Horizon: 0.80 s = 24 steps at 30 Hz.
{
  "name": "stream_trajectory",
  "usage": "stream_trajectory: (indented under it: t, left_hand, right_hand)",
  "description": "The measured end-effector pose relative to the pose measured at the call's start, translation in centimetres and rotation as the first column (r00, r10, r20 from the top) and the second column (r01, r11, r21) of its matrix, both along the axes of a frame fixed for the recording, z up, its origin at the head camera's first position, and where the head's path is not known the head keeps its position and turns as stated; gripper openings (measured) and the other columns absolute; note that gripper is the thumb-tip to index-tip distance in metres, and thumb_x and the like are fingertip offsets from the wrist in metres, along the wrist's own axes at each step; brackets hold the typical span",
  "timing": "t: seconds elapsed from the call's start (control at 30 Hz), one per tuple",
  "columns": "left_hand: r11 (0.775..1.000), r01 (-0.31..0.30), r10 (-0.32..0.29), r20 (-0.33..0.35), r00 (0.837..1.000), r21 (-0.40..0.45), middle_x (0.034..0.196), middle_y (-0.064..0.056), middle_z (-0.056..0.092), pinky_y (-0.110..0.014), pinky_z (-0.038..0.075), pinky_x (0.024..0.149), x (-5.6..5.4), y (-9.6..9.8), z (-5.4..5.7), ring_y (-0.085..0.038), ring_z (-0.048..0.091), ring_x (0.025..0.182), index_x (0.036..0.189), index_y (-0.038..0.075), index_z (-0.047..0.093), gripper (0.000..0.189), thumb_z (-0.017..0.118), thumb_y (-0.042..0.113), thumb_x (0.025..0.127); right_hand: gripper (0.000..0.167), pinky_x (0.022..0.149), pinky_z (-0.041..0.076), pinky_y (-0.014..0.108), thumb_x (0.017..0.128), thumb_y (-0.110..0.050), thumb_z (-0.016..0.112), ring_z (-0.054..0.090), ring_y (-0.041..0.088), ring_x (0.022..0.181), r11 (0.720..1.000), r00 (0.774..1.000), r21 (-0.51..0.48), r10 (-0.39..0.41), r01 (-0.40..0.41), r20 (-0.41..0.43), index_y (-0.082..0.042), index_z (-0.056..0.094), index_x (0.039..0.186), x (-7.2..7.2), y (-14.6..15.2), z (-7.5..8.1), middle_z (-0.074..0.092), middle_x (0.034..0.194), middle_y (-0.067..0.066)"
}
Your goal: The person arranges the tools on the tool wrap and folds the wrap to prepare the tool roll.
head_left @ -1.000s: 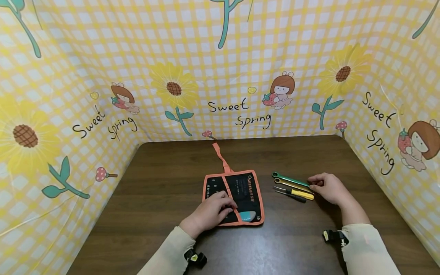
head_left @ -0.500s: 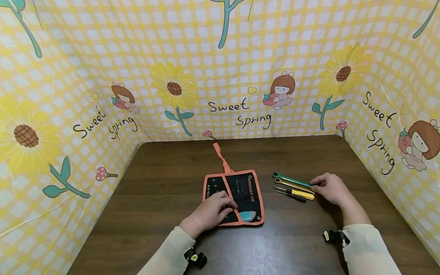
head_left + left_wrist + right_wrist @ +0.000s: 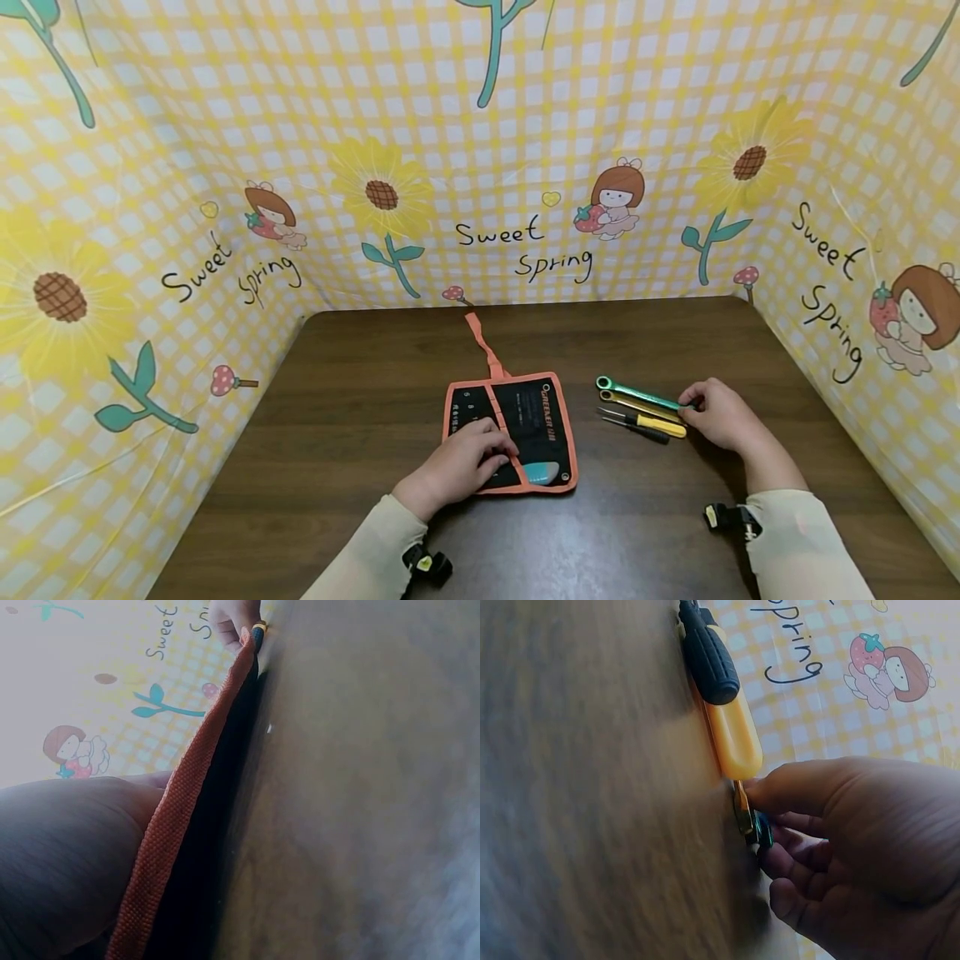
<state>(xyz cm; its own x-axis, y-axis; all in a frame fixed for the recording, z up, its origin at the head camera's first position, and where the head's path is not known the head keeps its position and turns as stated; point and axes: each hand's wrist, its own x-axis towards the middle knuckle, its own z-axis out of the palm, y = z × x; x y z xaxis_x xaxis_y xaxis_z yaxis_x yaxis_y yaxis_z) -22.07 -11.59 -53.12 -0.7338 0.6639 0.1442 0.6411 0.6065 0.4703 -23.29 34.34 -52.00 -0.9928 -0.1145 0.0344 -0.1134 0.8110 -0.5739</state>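
Observation:
My left hand (image 3: 461, 458) rests on the lower left of a black tool pouch (image 3: 528, 417) with orange edging, its fingers lying near the orange middle band. In the left wrist view, the pouch's orange edge (image 3: 180, 787) covers most of that hand's fingers. My right hand (image 3: 720, 414) pinches the near end of a green ratchet wrench (image 3: 641, 392) between thumb and fingers. Beside it lie a gold ratchet wrench (image 3: 637, 402), a yellow-handled screwdriver (image 3: 663, 424) and a black-handled screwdriver (image 3: 645, 430). The right wrist view shows the thumb close to the gold wrench's end (image 3: 742, 810).
A light blue tool handle (image 3: 541, 472) shows in the pouch's lower right pocket. The orange strap (image 3: 480, 340) stretches from the pouch toward the back edge. Patterned yellow checked cloth (image 3: 525, 167) walls in the brown wooden table (image 3: 360, 375) at the back and sides.
My right hand's fingers have moved slightly right along the green wrench and pinch its end, and the wrench has shifted a little. The left hand and pouch stay put.

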Motion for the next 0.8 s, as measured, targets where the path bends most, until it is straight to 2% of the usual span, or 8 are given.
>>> stream_trajectory:
  t: [0.3, 0.6, 0.8]
  left_hand:
    - [1.0, 0.003, -0.003, 0.011, 1.0, 0.01, 0.102, 0.012, 0.056, -0.025, 0.05, 0.077, 0.01, 0.01, 0.0, -0.004, 0.053, 0.087, 0.114, 0.031, 0.075, 0.015, 0.066, 0.022, 0.106]
    - [1.0, -0.002, 0.002, 0.011, 1.0, 0.016, 0.101, 0.011, 0.057, -0.025, 0.05, 0.078, -0.12, 0.06, -0.06, -0.004, 0.054, 0.088, 0.112, 0.031, 0.075, 0.016, 0.068, 0.019, 0.105]
    - [1.0, -0.012, 0.013, -0.027, 1.0, 0.021, 0.099, 0.011, 0.057, -0.024, 0.051, 0.077, -0.15, 0.07, -0.27, -0.003, 0.056, 0.087, 0.106, 0.031, 0.076, 0.017, 0.072, 0.015, 0.102]
  right_hand:
    - [0.013, 0.072, 0.043, 0.04, 0.1, -0.008, 0.068, 0.053, 0.021, 0.081, 0.996, 0.998, -0.071, 0.056, -0.054, 0.027, -0.004, 0.072, 0.112, 0.05, -0.04, 0.24, 0.063, 0.093, 0.005]
    - [0.018, 0.086, 0.048, 0.054, 0.102, -0.005, 0.059, 0.061, 0.036, 0.102, 0.996, 0.999, -0.086, 0.037, -0.035, 0.014, 0.0, 0.071, 0.114, 0.05, 0.02, 0.07, 0.065, 0.115, 0.021]
    - [0.019, 0.083, 0.046, 0.046, 0.102, -0.005, 0.061, 0.06, 0.029, 0.097, 0.992, 0.999, -0.124, 0.025, -0.022, 0.024, 0.001, 0.068, 0.119, -0.15, -0.18, 0.02, 0.068, 0.109, 0.017]
